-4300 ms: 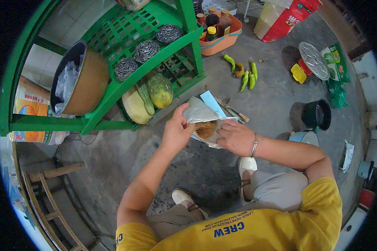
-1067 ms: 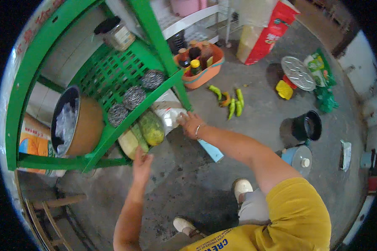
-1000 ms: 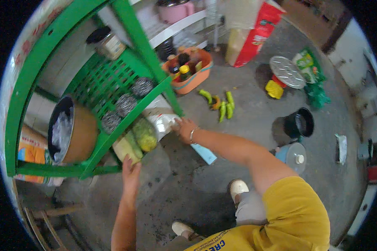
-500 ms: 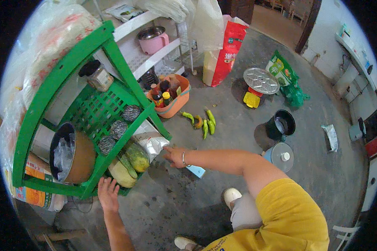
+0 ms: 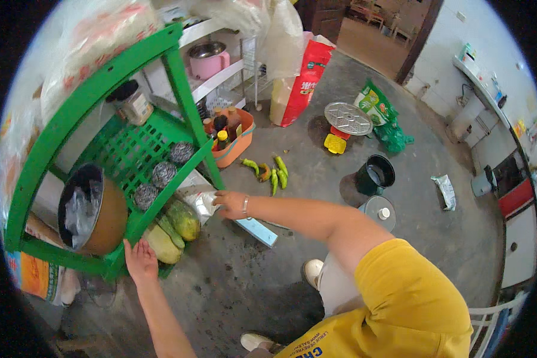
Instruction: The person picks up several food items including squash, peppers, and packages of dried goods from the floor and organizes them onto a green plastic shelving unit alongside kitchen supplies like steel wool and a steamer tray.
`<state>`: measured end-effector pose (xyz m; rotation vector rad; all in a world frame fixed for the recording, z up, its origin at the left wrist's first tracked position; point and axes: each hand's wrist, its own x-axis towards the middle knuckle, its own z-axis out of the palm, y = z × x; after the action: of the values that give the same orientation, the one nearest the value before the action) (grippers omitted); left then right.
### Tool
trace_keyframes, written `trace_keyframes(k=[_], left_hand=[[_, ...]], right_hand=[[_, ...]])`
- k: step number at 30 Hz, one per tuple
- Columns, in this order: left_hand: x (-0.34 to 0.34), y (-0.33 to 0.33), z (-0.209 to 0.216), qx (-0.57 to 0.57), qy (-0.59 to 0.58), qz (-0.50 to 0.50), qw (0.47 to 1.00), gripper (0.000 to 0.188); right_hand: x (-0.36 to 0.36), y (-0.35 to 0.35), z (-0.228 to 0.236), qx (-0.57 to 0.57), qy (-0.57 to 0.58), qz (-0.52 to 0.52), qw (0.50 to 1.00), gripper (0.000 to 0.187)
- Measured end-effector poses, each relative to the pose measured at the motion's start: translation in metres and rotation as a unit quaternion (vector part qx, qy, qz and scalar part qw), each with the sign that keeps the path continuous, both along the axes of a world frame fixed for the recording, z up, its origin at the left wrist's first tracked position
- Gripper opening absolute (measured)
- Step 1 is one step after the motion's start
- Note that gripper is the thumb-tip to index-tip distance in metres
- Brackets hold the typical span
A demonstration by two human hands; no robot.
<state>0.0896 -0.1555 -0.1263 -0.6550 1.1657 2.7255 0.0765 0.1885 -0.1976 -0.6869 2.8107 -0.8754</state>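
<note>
A green slatted rack (image 5: 116,152) stands tilted in view at the left. My left hand (image 5: 142,261) rests at its lower front rail, fingers apart, beside a pale gourd (image 5: 162,243). Next to that lie a slim green vegetable (image 5: 172,232) and a yellow-green melon (image 5: 182,219) at the rack's bottom level. My right hand (image 5: 228,204) reaches across, its fingertips against the end of a silver foil bag (image 5: 203,204); the fingers look loosely apart, though the bag partly hides their grip. Under that wrist, a long light-blue box (image 5: 259,232) lies on the floor.
The rack holds scouring pads (image 5: 164,174), a brown pot (image 5: 110,215) and a jar (image 5: 134,104). Beyond sit an orange basket of bottles (image 5: 238,146), green peppers (image 5: 280,170), a red-and-white sack (image 5: 304,80), a steamer plate (image 5: 348,119), a dark bucket (image 5: 376,175) and a lidded pot (image 5: 379,212).
My right hand has shifted away from me, up against the foil bag's end, uncovering more of the light-blue box. My left hand stays by the rack's lower rail. The whole view has swung slightly.
</note>
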Motion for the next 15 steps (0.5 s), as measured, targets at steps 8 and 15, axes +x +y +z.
trace_keyframes(k=[8,15], left_hand=[[-0.014,0.017,-0.013,0.03,-0.017,0.087,0.996,0.041],[-0.009,0.012,-0.021,-0.032,-0.003,0.103,0.994,0.042]], right_hand=[[-0.019,0.047,-0.032,0.099,-0.187,-0.222,0.952,0.044],[0.005,0.06,0.005,0.114,-0.107,-0.136,0.978,0.043]])
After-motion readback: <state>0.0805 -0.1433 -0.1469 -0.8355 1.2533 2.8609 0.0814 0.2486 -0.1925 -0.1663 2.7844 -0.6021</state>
